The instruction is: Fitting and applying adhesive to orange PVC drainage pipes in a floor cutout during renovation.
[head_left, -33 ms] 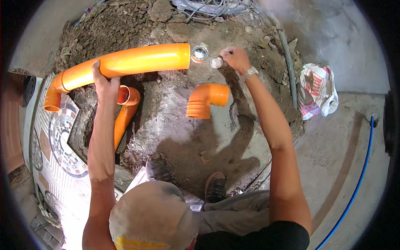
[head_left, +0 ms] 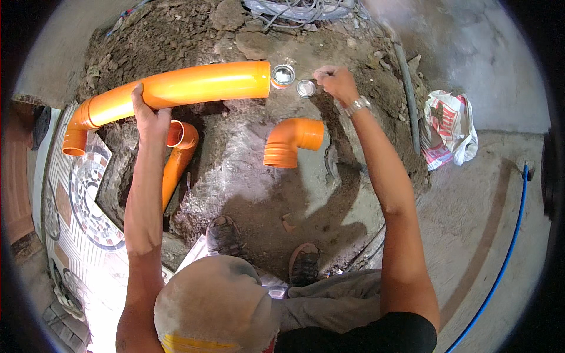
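Note:
My left hand is closed on a long orange drain pipe, holding it from below with the thumb against its side. At the pipe's left end an elbow points down. By the open right end stands a small open can with a shiny inside, and close to it lies a round metal lid. Just right of the lid is my right hand, its fingertips pinched together; whatever they hold, if anything, is too small to make out. A loose orange elbow lies on the ground nearer me.
Another orange pipe rises from a trench below my left hand. Dug soil is heaped at the back. A grey conduit and a crumpled white bag lie to the right. A blue hose runs along the far right.
My right hand has shifted very slightly to the right, away from the lid. The pipe in my left hand sits almost the same, moved a hair to the right.

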A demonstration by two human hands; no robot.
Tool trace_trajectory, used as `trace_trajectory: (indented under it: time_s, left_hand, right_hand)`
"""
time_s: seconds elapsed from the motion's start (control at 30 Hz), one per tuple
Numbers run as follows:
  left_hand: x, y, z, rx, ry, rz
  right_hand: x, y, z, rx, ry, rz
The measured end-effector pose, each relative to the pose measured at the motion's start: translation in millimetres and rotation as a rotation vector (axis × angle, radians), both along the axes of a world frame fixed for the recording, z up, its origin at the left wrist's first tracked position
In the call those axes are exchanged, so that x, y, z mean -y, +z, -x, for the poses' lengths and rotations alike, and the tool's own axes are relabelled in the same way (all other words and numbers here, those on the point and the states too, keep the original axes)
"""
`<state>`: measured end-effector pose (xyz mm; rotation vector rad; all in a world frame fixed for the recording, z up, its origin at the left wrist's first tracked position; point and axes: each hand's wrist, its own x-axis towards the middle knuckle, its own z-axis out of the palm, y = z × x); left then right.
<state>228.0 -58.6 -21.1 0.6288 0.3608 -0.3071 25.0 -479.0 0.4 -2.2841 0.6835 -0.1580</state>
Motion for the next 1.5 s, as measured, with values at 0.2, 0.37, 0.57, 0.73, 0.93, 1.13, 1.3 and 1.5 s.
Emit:
trace_trajectory:
  time_s: [0.2, 0.37, 0.57, 0.73, 0.93, 1.13, 1.3, 1.5]
  left_hand:
    - [9, 5, 5, -0.003, 0.006, -0.05]
    - [5, -2, 3, 0.047, -0.062, -0.07]
    - [9, 8, 10, 0.029, -0.031, -0.094]
    - [0, 13, 3, 0.02, -0.072, -0.071]
    - [5, 18, 2, -0.016, -0.118, 0.142]
    - [21, 30, 1, -0.067, 0.02, 0.062]
    - [24, 34, 11, -0.068, 0.051, -0.025]
    - [14, 17, 7, -0.061, 0.02, -0.028]
  right_hand:
    - [-46, 64, 23, 0.066, 0.153, -0.232]
    - [-58, 75, 14, -0.018, 0.226, 0.087]
    - [-64, 69, 19, 0.116, 0.296, 0.145]
    - [-71, 71, 17, 0.138, 0.229, 0.136]
    - [-47, 34, -1, -0.026, 0.202, 0.005]
    - [-61, 24, 23, -0.054, 0.171, -0.256]
    - [-81, 47, 36, -0.047, 0.236, -0.236]
    - [-77, 86, 23, 0.09, 0.105, -0.087]
